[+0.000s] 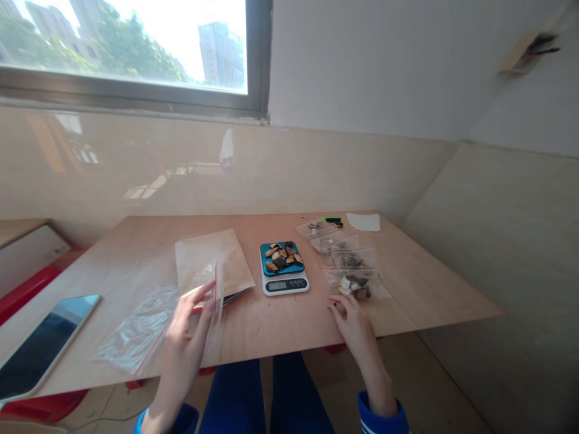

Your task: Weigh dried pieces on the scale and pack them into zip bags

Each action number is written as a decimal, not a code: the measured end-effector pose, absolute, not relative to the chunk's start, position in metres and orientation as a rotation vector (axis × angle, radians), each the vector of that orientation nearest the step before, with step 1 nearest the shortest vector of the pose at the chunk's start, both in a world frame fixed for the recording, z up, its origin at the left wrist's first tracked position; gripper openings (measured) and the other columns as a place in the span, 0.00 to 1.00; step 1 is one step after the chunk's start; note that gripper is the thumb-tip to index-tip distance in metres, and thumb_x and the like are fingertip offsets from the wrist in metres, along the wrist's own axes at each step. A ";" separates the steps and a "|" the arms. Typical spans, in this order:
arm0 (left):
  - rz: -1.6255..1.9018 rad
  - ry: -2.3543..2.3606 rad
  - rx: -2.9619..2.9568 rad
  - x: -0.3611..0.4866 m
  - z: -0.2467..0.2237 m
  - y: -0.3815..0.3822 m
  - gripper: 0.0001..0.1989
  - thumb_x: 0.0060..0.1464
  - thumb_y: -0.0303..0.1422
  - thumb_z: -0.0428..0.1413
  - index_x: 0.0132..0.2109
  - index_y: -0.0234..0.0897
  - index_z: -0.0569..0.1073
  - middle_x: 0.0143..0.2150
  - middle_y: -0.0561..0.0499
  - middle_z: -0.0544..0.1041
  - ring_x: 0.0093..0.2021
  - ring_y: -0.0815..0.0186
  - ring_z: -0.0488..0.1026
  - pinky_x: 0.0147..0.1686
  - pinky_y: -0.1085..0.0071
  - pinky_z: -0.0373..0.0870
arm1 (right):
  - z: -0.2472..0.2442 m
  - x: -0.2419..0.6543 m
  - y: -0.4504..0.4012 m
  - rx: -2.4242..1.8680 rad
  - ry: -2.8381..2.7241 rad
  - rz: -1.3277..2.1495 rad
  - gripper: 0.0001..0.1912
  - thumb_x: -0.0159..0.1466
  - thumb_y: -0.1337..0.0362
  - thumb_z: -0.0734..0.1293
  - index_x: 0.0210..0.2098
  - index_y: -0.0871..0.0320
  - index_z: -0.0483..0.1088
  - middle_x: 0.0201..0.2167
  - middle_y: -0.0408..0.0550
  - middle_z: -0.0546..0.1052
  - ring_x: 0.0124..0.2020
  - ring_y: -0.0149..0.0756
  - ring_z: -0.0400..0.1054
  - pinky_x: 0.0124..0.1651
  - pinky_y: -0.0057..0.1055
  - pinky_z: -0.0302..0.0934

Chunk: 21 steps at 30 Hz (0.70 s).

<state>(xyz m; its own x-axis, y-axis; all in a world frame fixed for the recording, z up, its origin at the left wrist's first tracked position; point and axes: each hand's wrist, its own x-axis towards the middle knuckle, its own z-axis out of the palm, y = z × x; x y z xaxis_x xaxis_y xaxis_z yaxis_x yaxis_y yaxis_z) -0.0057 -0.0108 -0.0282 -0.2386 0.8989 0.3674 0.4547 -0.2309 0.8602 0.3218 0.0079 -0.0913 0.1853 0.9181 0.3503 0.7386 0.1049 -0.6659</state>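
Note:
Between the fingers of my left hand (192,322) is a clear zip bag (218,301) with a red seal line, held upright above the table's near edge. My right hand (350,322) is closed, its fingertips by the lower left corner of a filled zip bag (357,286); whatever they pinch is too small to make out. In the middle, a kitchen scale (286,284) carries dried brown pieces (283,256) on its blue platform. The digits on its display are unreadable.
Several more filled zip bags (348,259) lie overlapping behind, with a green and black tool (333,221) and white paper (364,222). At left are a brown paper envelope (217,250), empty clear bags (140,328) and a phone (47,343).

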 end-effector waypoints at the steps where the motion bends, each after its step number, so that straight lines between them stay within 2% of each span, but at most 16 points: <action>1: 1.480 1.585 1.641 -0.005 -0.028 -0.011 0.19 0.60 0.43 0.48 0.55 0.44 0.70 0.55 0.47 0.71 0.54 0.58 0.68 0.52 0.61 0.65 | -0.086 0.320 0.011 -1.643 -1.624 0.273 0.13 0.61 0.61 0.59 0.37 0.58 0.74 0.39 0.55 0.76 0.34 0.43 0.71 0.41 0.42 0.67; 4: 1.468 1.486 1.709 -0.003 -0.027 -0.013 0.19 0.62 0.40 0.46 0.58 0.47 0.68 0.57 0.48 0.70 0.57 0.59 0.65 0.56 0.59 0.61 | -0.063 0.311 0.028 -1.530 -1.709 0.276 0.13 0.65 0.61 0.58 0.40 0.56 0.73 0.41 0.53 0.74 0.40 0.41 0.72 0.44 0.38 0.67; 8: 1.371 1.410 1.799 -0.004 -0.026 -0.016 0.21 0.62 0.38 0.48 0.61 0.50 0.65 0.58 0.49 0.68 0.57 0.58 0.65 0.57 0.58 0.61 | -0.041 0.294 0.080 -1.339 -1.922 0.321 0.13 0.65 0.64 0.60 0.47 0.55 0.71 0.48 0.52 0.73 0.52 0.40 0.68 0.57 0.40 0.61; 10: 1.345 1.370 1.845 -0.004 -0.027 -0.017 0.21 0.61 0.37 0.49 0.61 0.51 0.64 0.58 0.49 0.67 0.57 0.57 0.65 0.58 0.56 0.61 | -0.040 0.287 0.113 -1.305 -2.076 0.398 0.19 0.61 0.65 0.65 0.52 0.55 0.69 0.55 0.55 0.69 0.58 0.42 0.63 0.62 0.43 0.56; 12: 1.352 1.328 1.884 -0.004 -0.027 -0.016 0.22 0.60 0.36 0.51 0.61 0.52 0.65 0.59 0.49 0.67 0.57 0.57 0.66 0.58 0.56 0.62 | -0.044 0.283 0.142 -1.345 -2.209 0.529 0.27 0.55 0.68 0.71 0.55 0.57 0.69 0.60 0.59 0.65 0.63 0.50 0.59 0.63 0.48 0.54; 15: 1.379 1.312 1.891 -0.001 -0.029 -0.013 0.23 0.58 0.35 0.53 0.61 0.52 0.65 0.57 0.48 0.68 0.55 0.57 0.68 0.54 0.57 0.67 | -0.052 0.283 0.170 -1.358 -2.283 0.636 0.32 0.48 0.70 0.75 0.54 0.58 0.71 0.60 0.61 0.66 0.63 0.56 0.58 0.63 0.52 0.54; 21: 1.409 1.313 1.753 0.013 -0.038 -0.006 0.27 0.57 0.36 0.55 0.63 0.48 0.62 0.51 0.45 0.72 0.46 0.59 0.73 0.47 0.58 0.73 | -0.057 0.287 0.175 -1.243 -2.274 0.597 0.20 0.56 0.68 0.72 0.49 0.55 0.73 0.52 0.55 0.74 0.58 0.48 0.64 0.61 0.48 0.55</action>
